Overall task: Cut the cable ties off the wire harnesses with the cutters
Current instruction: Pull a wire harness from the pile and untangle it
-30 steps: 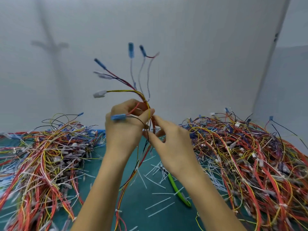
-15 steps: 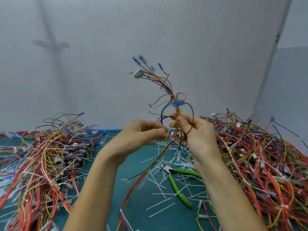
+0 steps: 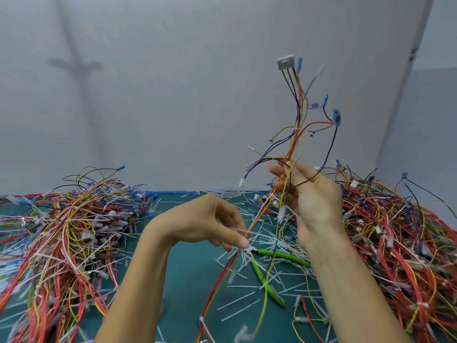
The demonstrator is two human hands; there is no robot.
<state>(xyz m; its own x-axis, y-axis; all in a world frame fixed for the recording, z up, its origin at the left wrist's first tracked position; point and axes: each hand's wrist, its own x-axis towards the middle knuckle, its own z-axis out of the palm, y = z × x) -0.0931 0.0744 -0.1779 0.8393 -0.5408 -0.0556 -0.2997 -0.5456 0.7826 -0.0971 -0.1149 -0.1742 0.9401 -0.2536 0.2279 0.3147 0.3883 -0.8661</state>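
Note:
My right hand [image 3: 314, 194] grips a wire harness [image 3: 295, 134] and holds it upright above the green mat, its grey connector and blue terminals fanned out at the top. A white cable tie [image 3: 297, 129] still wraps the harness partway up. The harness's red and yellow tail hangs down past my left hand [image 3: 215, 224]. That hand is low over the mat and pinches a thin white cable tie strip [image 3: 238, 230] beside the tail. The green-handled cutters [image 3: 268, 268] lie on the mat just below and right of my left hand, held by neither hand.
A big heap of harnesses [image 3: 64, 233] fills the left of the green mat [image 3: 188, 280], and another heap [image 3: 395, 231] fills the right. Several cut white tie strips [image 3: 237, 300] litter the mat between them. A grey wall stands close behind.
My right hand has lifted the harness higher and to the right. My left hand has dropped away from it toward the mat, now pinching a white strip near the cutters.

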